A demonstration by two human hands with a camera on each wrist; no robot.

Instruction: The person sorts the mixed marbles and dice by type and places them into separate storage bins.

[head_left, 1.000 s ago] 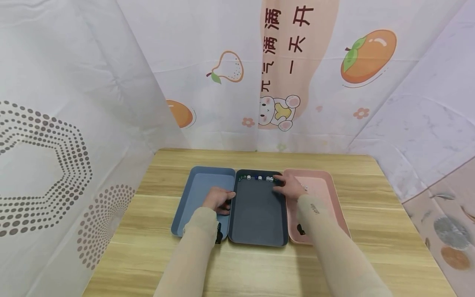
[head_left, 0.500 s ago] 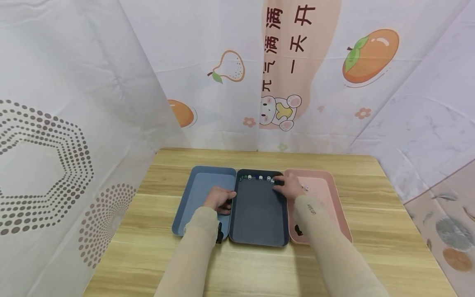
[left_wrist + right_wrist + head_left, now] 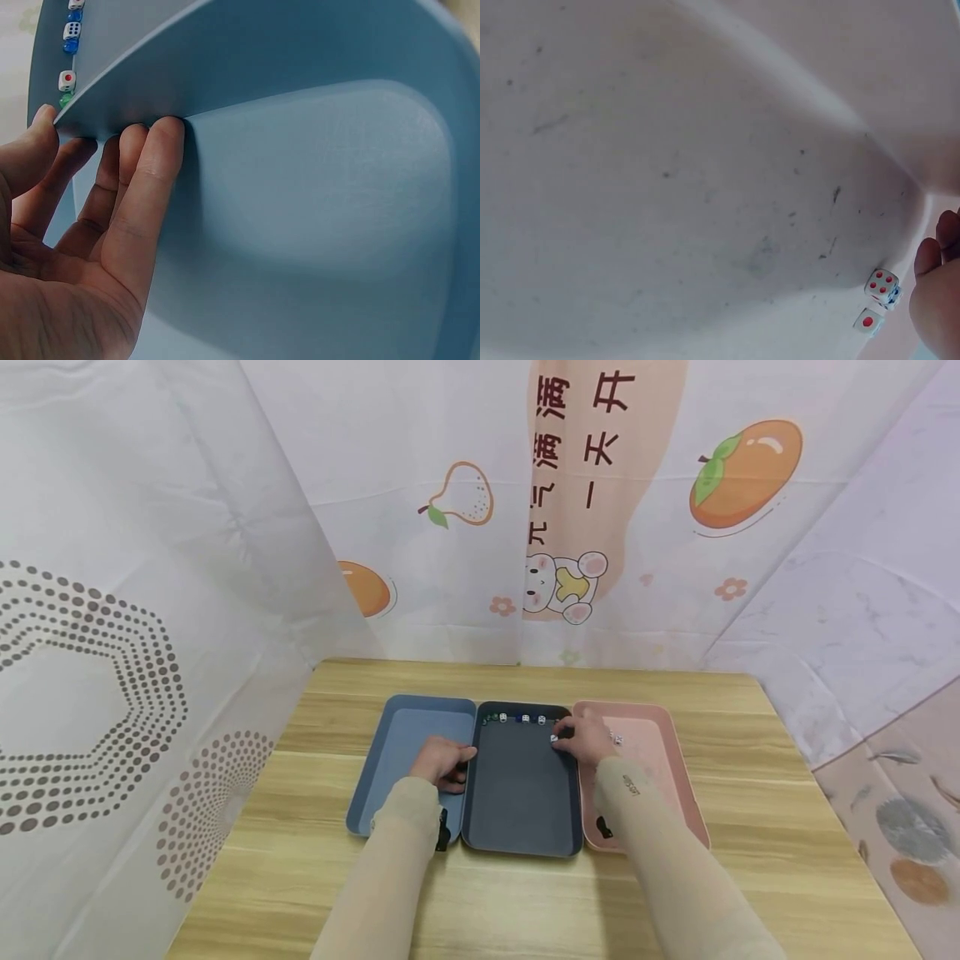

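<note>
My left hand [image 3: 444,763] grips the inner side wall of the blue tray [image 3: 358,793]. In the left wrist view its fingers press inside that wall while the thumb sits over the rim. Over the dark grey tray [image 3: 522,847], my right hand [image 3: 587,740] reaches in from the right and pinches a white die [image 3: 553,738] at its fingertips. Along the far wall of the dark tray runs a row of white dice [image 3: 67,80] with blue beads [image 3: 70,46] and green beads [image 3: 65,99] between them. The right wrist view barely catches the right fingers at its edge.
The pink tray [image 3: 666,718] adjoins the dark tray on the right and holds a few white dice [image 3: 882,285] near its far end. All three trays stand side by side on a wooden table [image 3: 510,910]. Printed curtains [image 3: 420,635] hang behind and beside it.
The die at the right fingertips has come away from the neighbouring die in the row and shifted toward the front of the dark tray. The left hand stays at the same wall.
</note>
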